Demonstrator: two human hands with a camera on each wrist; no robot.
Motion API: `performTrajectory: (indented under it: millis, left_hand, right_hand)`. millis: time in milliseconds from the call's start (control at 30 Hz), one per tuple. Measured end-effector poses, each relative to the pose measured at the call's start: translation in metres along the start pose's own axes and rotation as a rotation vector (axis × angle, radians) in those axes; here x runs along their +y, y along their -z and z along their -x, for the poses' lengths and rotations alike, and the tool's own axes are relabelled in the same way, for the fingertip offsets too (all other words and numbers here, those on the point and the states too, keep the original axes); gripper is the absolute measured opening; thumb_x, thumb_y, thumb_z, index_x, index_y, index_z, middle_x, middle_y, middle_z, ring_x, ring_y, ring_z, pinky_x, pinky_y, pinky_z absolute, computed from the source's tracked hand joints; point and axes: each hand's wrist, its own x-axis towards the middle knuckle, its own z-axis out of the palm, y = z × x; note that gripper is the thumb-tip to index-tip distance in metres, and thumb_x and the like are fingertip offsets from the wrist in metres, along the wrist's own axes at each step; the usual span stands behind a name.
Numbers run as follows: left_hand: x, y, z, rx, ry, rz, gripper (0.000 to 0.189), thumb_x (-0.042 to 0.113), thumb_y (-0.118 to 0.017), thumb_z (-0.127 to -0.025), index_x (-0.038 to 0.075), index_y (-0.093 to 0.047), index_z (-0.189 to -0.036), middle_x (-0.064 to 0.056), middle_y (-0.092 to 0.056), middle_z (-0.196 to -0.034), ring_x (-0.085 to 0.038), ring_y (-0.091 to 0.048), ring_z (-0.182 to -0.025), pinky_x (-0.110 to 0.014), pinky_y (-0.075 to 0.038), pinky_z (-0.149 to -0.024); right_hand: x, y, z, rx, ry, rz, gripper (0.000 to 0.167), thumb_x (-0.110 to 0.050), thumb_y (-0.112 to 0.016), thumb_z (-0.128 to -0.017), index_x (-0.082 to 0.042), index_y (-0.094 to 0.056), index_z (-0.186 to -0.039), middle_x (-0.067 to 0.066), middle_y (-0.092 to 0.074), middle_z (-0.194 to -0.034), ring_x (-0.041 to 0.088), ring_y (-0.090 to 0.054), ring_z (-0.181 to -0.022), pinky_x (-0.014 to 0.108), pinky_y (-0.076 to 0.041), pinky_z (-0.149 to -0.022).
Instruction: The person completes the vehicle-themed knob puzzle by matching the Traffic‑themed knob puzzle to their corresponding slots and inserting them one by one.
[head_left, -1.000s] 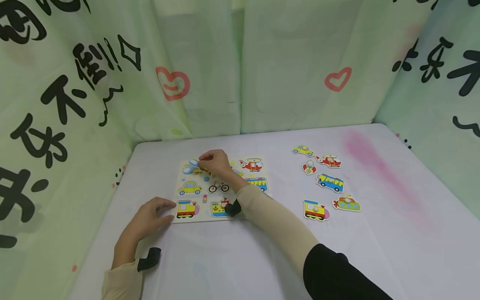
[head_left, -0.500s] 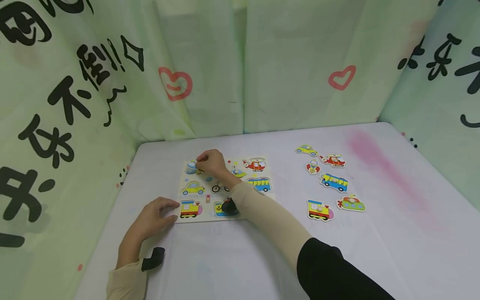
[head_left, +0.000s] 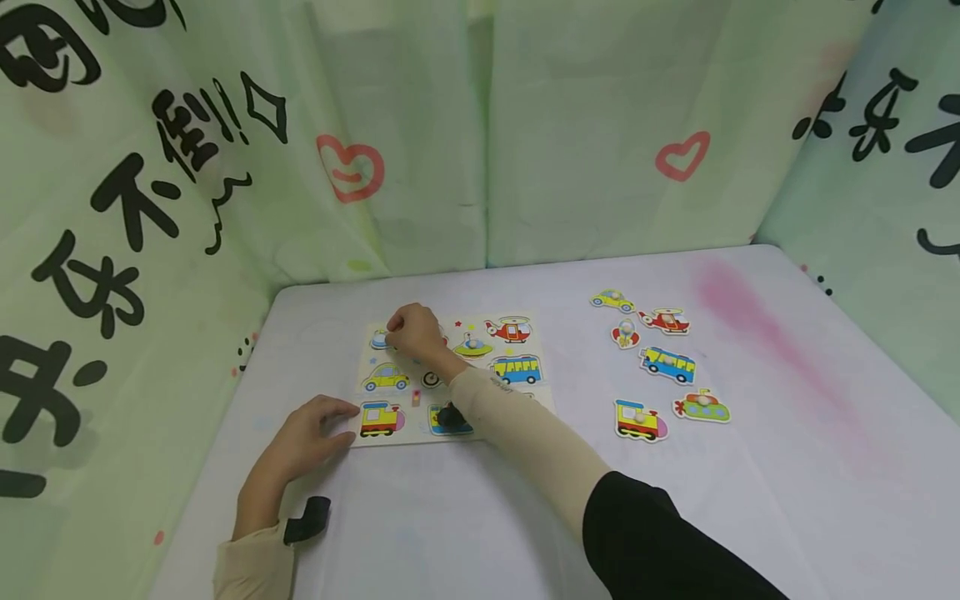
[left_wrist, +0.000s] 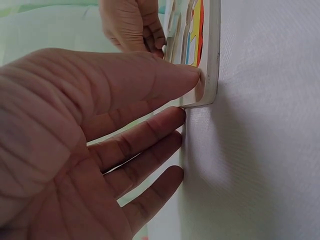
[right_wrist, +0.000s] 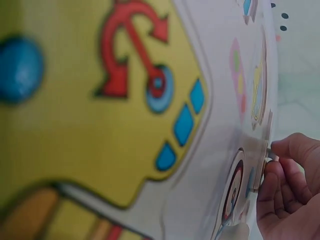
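Note:
A wooden peg puzzle board [head_left: 446, 439] printed with vehicles lies on the white table. At its upper left, my right hand [head_left: 417, 335] pinches the small knob of a puzzle piece, low over the board. Blue of the piece or its picture [head_left: 378, 340] peeks out beside the fingertips; its outline is mostly hidden. In the right wrist view the thumb and index finger of the right hand [right_wrist: 292, 182] meet at the knob. My left hand [head_left: 311, 432] touches the board's left edge, fingers fairly straight, thumb [left_wrist: 170, 82] pressing the near corner.
To the right lie loose knobbed pieces: a yellow car [head_left: 612, 301], a red helicopter [head_left: 666, 322], a small red-edged piece [head_left: 625, 334], a blue bus [head_left: 667, 365], a train [head_left: 640, 421] and a submarine [head_left: 702, 407]. A green curtain [head_left: 420, 167] encloses the table.
My right hand has shifted slightly left and lower with the pinched piece at the board's upper left, uncovering the yellow flying saucer. My left hand keeps its place at the edge.

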Motion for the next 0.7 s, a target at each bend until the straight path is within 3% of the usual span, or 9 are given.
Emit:
performTrajectory:
  millis: [333, 700]
  left_hand:
    - [0.0018, -0.0004, -0.0006, 0.001, 0.023, -0.009, 0.033, 0.004, -0.074, -0.088, 0.000, -0.070, -0.121, -0.020, -0.064, -0.128, -0.043, -0.054, -0.129, -0.060, -0.042, -0.112]
    - [0.0008, 0.0004, -0.0004, 0.002, 0.012, -0.008, 0.032, 0.004, -0.074, -0.089, 0.000, -0.070, -0.120, -0.019, -0.064, -0.127, -0.043, -0.055, -0.129, -0.060, -0.042, -0.111]
  right_hand:
    - [-0.0018, -0.0038, -0.0014, -0.039, -0.001, 0.036, 0.010, -0.007, -0.072, -0.091, -0.002, -0.075, -0.099, 0.008, -0.072, -0.094, 0.015, -0.058, -0.081, 0.023, -0.051, -0.074]
    - [-0.0041, -0.0051, -0.0032, -0.070, -0.009, 0.090, 0.009, -0.007, -0.070, -0.094, -0.003, -0.074, -0.101, 0.007, -0.070, -0.096, 0.016, -0.057, -0.084, 0.024, -0.051, -0.077]
